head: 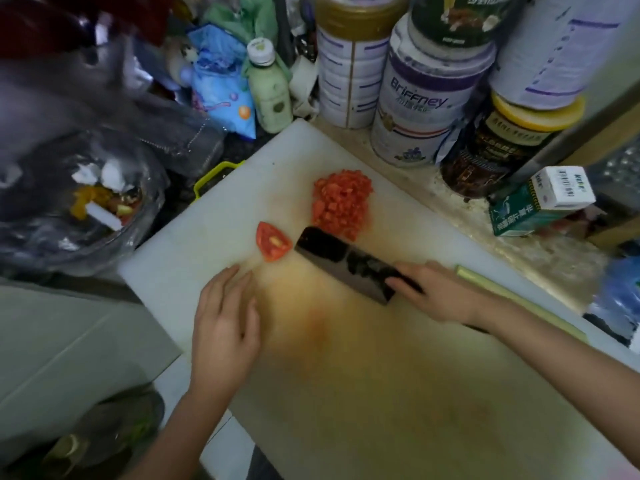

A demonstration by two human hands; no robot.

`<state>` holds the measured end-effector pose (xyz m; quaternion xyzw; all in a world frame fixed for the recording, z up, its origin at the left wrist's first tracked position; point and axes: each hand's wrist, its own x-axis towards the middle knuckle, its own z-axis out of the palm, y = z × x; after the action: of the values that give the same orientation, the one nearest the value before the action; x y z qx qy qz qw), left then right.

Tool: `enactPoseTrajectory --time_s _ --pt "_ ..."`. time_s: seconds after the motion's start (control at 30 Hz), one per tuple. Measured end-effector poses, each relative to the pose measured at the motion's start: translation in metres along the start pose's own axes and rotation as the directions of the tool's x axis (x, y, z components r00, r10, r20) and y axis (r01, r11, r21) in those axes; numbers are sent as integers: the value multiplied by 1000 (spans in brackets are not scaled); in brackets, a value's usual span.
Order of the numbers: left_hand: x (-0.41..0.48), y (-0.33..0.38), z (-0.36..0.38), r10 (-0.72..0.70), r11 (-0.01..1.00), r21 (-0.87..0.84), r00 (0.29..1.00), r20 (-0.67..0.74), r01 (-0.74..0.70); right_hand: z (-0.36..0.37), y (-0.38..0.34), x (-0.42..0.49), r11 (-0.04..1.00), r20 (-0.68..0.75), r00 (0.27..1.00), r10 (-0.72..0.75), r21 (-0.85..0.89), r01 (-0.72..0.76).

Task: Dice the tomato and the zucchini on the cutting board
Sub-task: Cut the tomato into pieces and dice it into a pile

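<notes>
My left hand [225,327] lies flat, fingers straight, on the stained white plastic board [194,258], near a triangular tomato wedge [273,241]. My right hand [440,292] grips the broad dark cleaver [343,261], just beside a heap of wet red dice [341,202]. Round tins [426,98] crowd the worktop behind.
</notes>
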<state>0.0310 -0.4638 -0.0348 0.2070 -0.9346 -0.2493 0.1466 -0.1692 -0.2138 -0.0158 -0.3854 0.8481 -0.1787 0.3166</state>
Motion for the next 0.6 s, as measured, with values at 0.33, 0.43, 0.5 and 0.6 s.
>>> enactPoseTrajectory --time_s 0.33,0.43,0.5,0.6 --pt "-12 1 -10 -54 998 -13 999 -4 54 7 -13 -25 994 -121 987 -107 -31 104" --pt "-5 -4 -3 -73 997 -22 997 30 73 23 -20 -58 988 68 986 -153 -21 155" --pt "1 -6 2 -71 997 -21 995 65 72 28 -20 -63 986 169 979 -114 -98 132" --pt "12 -3 6 -86 996 -14 989 119 89 22 -12 -49 988 98 992 -74 -125 86"
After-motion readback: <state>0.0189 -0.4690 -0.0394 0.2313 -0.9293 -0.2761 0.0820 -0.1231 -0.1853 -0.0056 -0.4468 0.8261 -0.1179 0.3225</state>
